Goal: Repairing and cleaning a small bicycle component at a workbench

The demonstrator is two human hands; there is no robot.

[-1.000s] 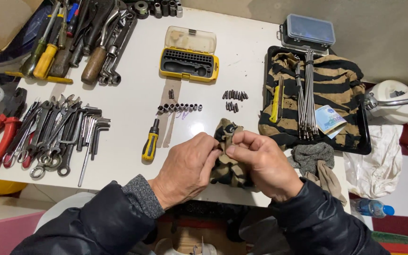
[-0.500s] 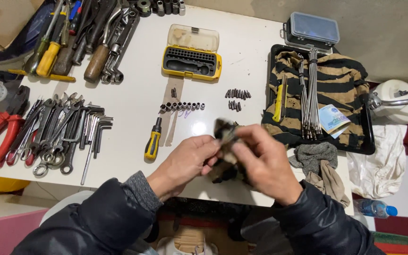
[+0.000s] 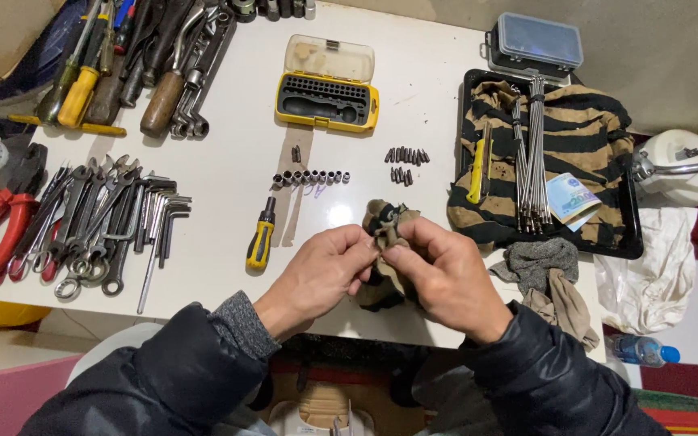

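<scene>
Striped rag, tan and dark, sits bunched between both hands at the near edge of the white table, about six o'clock in the view. The left hand pinches one fold with thumb and fingers closed on the cloth; the right hand grips the other side, fingers curled tight around it. Whether something small is wrapped inside cannot be told.

The likely slip: if a small part is in the folds, a loosened pinch could drop it off the table edge just below the hands.

At ten o'clock from the hands lies a yellow-handled screwdriver; at twelve, a row of small sockets and loose bits. Farther, at eleven, stands an open yellow bit case. Wrenches and hex keys spread at nine; a black tray with striped cloth at two. The floor at four o'clock shows red and white tiles.
</scene>
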